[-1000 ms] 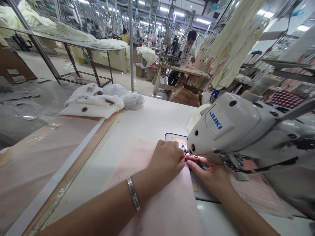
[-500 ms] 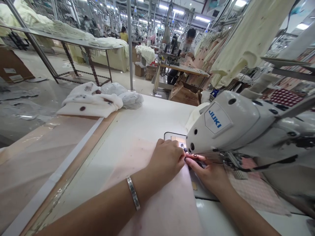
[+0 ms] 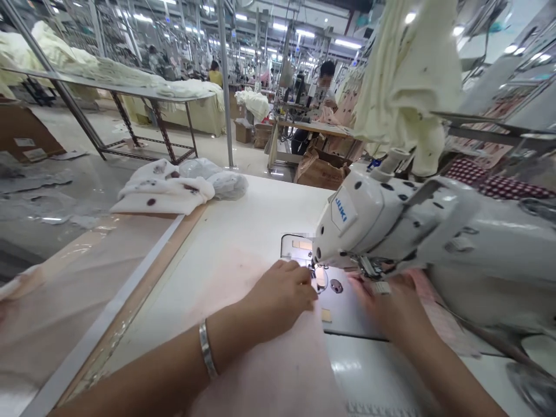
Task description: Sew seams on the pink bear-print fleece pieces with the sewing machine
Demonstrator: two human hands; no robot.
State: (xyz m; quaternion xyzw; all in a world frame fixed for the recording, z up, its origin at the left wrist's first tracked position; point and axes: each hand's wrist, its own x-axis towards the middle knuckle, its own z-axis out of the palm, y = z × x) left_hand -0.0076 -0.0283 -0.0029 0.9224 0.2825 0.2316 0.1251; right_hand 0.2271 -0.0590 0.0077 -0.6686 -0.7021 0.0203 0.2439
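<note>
My left hand (image 3: 284,295), with a silver bracelet at the wrist, has its fingers curled closed on the edge of a pale pink fabric (image 3: 278,370), just in front of the needle area. That fabric drapes over the white table toward me. A white JUKI sewing machine (image 3: 347,220) stands to the right, its metal bed plate (image 3: 343,310) partly bare between my hands. Under the machine's arm is my right hand (image 3: 395,307), beside a pink checked fabric (image 3: 452,327). Its fingers are blurred and partly hidden, so I cannot tell what they hold.
To the left, pale pink material (image 3: 108,260) lies with a white strip along it. A folded white spotted cloth (image 3: 163,194) and a clear plastic bag (image 3: 230,184) sit at the table's far edge. Cream garments (image 3: 417,87) hang behind the machine. Another person (image 3: 324,87) sits further back.
My right hand has moved right, away from my left hand and under the machine arm, uncovering the bed plate. My left hand still grips the fabric. The view has shifted.
</note>
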